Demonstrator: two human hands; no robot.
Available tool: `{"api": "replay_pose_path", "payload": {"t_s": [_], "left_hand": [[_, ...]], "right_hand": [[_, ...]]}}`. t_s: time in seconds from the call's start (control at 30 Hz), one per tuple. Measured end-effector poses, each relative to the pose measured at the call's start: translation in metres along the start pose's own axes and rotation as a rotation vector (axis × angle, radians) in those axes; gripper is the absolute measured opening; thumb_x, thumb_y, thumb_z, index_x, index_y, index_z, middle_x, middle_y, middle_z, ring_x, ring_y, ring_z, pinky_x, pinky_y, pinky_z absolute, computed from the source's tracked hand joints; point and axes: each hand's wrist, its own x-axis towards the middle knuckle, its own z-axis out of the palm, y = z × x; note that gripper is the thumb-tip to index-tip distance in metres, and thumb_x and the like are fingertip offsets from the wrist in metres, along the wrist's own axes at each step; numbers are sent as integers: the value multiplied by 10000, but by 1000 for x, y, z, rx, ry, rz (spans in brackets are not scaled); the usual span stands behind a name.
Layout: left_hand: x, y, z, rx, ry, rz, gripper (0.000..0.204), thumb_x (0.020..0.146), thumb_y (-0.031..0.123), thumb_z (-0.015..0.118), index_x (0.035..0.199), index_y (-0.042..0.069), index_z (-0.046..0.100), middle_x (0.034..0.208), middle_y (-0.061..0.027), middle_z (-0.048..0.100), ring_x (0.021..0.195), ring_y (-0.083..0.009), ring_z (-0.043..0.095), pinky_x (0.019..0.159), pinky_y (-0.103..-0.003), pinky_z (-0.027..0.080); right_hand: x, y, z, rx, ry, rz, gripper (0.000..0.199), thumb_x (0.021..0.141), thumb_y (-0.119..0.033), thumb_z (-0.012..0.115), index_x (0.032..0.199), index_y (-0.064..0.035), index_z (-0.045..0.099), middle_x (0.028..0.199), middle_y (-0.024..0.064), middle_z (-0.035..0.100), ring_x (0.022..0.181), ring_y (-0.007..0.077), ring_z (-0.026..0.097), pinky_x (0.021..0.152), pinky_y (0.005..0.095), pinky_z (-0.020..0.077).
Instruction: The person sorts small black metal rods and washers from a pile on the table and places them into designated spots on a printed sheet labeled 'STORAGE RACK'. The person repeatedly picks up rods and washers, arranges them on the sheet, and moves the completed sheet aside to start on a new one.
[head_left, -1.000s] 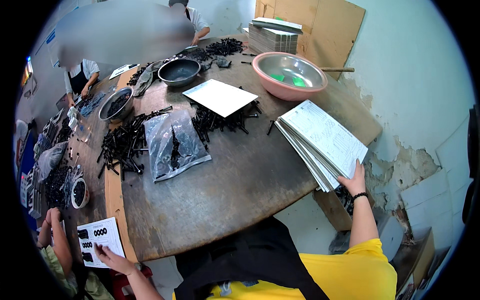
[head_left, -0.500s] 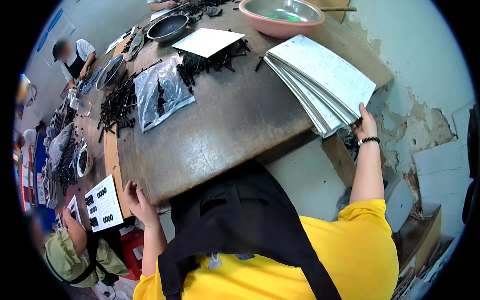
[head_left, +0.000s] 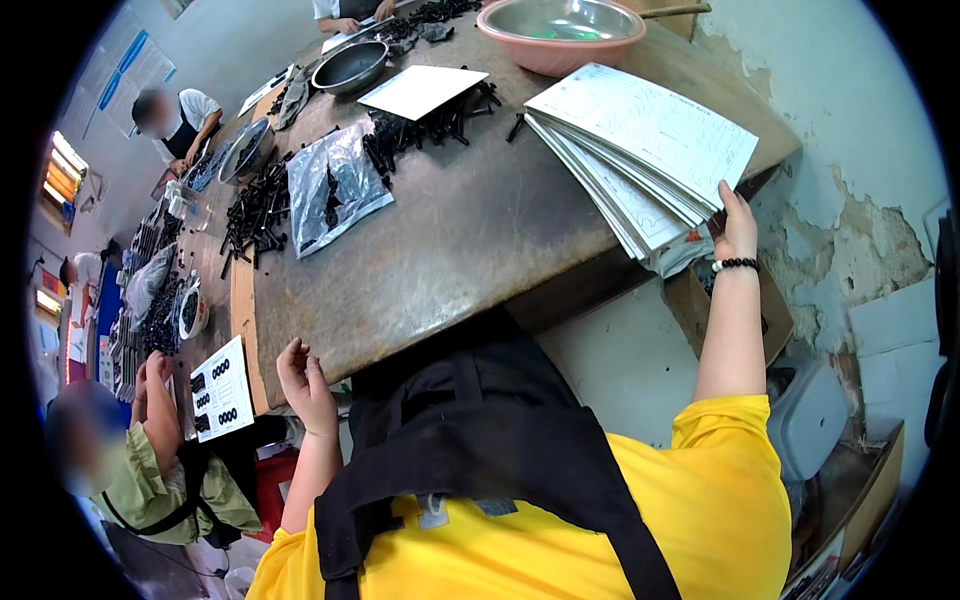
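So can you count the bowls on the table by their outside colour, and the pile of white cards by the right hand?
Pink bowl, counted as one with its shiny inside: 1
Dark bowl: 1
Silver bowl: 1
Small white bowl: 1
Pile of white cards by the right hand: 1
Total: 5

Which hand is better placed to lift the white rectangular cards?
Probably the right hand, at the corner of the white rectangular card stack. The left hand is farther away, beside the worn brown table.
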Motion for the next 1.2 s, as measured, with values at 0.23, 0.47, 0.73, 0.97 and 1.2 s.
{"api": "replay_pose_path", "payload": {"t_s": [0.23, 0.47, 0.73, 0.97, 1.2], "left_hand": [[23, -29, -5, 296, -24, 106, 301, 777, -37, 518, 1076, -2, 514, 947, -105, 510, 829, -192, 511, 741, -285, 426], [36, -73, -37, 566, -79, 141, 327, 702, 40, 576, 1027, 22, 542, 988, -169, 529, 922, -326, 511, 819, -395, 403], [30, -69, -39, 681, -85, 43, 379, 650, 117, 613, 1018, 51, 551, 1099, -154, 500, 994, -353, 463, 874, -429, 360], [29, -73, -42, 676, -120, 10, 404, 651, 140, 612, 1042, 61, 547, 1096, -144, 515, 996, -323, 483, 893, -441, 345], [13, -108, -44, 185, 217, -163, 313, 841, 8, 443, 1153, -10, 461, 1087, -142, 504, 918, -223, 521, 806, -321, 426]], "right_hand": [[-6, 1, 14, 160, 23, -13, 445, 836, -124, 530, 1250, -25, 401, 1136, 97, 529, 998, 225, 519, 751, 367, 454], [-19, 5, 27, 86, 4, -194, 533, 810, -58, 413, 1327, 16, 306, 1276, 140, 443, 1147, 255, 448, 962, 383, 354], [-43, 26, 142, 196, -373, -1, 631, 723, -125, 436, 1324, 16, 308, 1290, 142, 418, 1180, 270, 416, 991, 381, 329], [-64, 62, 255, 44, -764, 316, 651, 691, -118, 508, 1299, 40, 337, 1227, 151, 478, 1121, 253, 476, 952, 347, 375], [-107, 117, 251, -25, -983, 681, 649, 691, -102, 549, 1292, 52, 358, 1224, 147, 497, 1092, 234, 512, 922, 333, 411]]}}
